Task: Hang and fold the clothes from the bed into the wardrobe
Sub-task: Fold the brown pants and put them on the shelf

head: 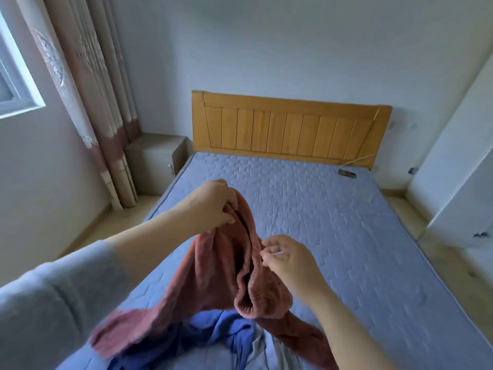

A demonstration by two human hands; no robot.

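Note:
I hold a dusty-pink knitted garment (213,271) up over the foot of the bed (333,222). My left hand (210,204) pinches its upper edge, fingers closed on the fabric. Lower and to the right, my right hand (282,255) grips the same ribbed opening. The garment hangs down between my hands, one sleeve trailing left and another part trailing right. Beneath it lies a bright blue garment (213,340), crumpled on the mattress and partly hidden. The white wardrobe (458,182) stands at the right edge.
A wooden headboard (290,126) backs the blue quilted mattress. A small dark object with a cable (346,173) lies near the headboard on the right. A grey bedside cabinet (154,158) and curtains (101,102) stand at the left by the window.

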